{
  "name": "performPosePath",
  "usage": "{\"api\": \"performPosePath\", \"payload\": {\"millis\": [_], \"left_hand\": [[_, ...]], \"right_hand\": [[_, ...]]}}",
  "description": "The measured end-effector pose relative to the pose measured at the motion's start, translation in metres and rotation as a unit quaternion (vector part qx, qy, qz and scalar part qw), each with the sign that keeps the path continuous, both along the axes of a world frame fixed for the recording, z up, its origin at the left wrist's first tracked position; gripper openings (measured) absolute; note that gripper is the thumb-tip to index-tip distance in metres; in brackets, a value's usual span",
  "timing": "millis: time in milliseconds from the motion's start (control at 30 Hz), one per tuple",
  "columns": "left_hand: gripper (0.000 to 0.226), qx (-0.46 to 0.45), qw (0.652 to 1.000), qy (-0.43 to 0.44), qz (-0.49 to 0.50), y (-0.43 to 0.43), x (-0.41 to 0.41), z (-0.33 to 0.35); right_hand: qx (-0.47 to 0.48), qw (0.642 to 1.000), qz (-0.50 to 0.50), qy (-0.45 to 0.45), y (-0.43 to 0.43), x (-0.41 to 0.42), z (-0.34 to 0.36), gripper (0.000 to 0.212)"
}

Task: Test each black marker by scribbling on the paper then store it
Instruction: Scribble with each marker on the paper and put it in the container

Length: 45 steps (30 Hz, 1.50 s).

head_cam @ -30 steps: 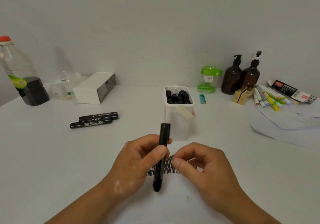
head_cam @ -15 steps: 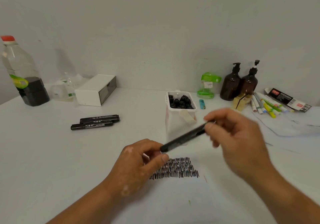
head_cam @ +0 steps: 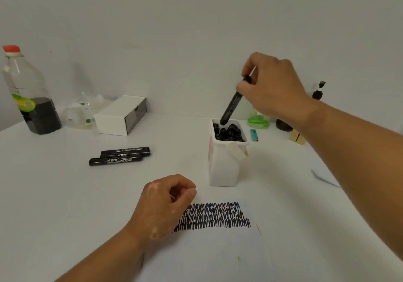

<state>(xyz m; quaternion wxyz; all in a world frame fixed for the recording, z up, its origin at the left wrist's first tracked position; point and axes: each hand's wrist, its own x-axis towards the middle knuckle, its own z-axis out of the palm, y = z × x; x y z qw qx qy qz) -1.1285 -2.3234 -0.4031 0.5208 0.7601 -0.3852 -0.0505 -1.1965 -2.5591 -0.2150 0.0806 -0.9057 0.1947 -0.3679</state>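
My right hand (head_cam: 272, 85) grips a capped black marker (head_cam: 231, 107), tilted, with its lower end just inside the mouth of a white container (head_cam: 224, 168) that holds several black markers. My left hand (head_cam: 165, 205) rests with curled fingers and nothing in it on the left edge of the paper (head_cam: 213, 251). Rows of black scribbles (head_cam: 216, 217) cover the top of that sheet. Three more black markers (head_cam: 120, 156) lie side by side on the table to the left.
At the back left stand a bottle of dark liquid (head_cam: 28, 94) and a white drawer box (head_cam: 121, 115). A green dispenser (head_cam: 258, 121), a blue lighter (head_cam: 254, 135) and a brown pump bottle (head_cam: 317, 94) sit behind the container. Loose paper (head_cam: 322, 170) lies at the right.
My right hand took the marker from my left hand and carried it up and back to the container's mouth. My left hand let go and settled on the paper.
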Motion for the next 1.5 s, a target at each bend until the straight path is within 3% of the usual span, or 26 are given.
{"api": "performPosePath", "payload": {"millis": [267, 600, 800, 967, 1200, 1367, 1500], "left_hand": [[0.013, 0.001, 1.0, -0.002, -0.005, 0.001, 0.001, 0.0], [0.013, 0.004, 1.0, -0.016, -0.011, 0.0, 0.001, 0.0], [0.014, 0.015, 1.0, -0.02, -0.012, 0.0, 0.003, -0.002], [0.015, 0.019, 0.999, -0.027, -0.012, 0.001, 0.006, -0.003], [0.015, 0.027, 0.999, -0.038, -0.001, 0.002, 0.01, -0.004], [0.014, 0.035, 0.998, -0.053, 0.014, 0.002, 0.013, -0.003], [0.01, 0.06, 0.994, -0.078, 0.055, 0.006, 0.025, -0.002]], "right_hand": [[-0.025, 0.991, -0.024, 0.133, -0.004, 0.034, -0.03, 0.023], [-0.001, 0.976, -0.029, 0.216, -0.007, 0.039, -0.049, 0.001], [-0.028, 0.966, -0.018, 0.256, -0.005, 0.039, -0.053, 0.027], [0.031, 0.987, -0.01, 0.159, -0.011, 0.022, -0.043, 0.029], [0.109, 0.994, 0.016, -0.028, 0.016, -0.065, -0.078, 0.01], [0.247, 0.969, 0.017, -0.018, 0.04, -0.1, -0.157, 0.021], [0.246, 0.967, 0.033, 0.051, 0.055, -0.1, -0.193, 0.02]]}}
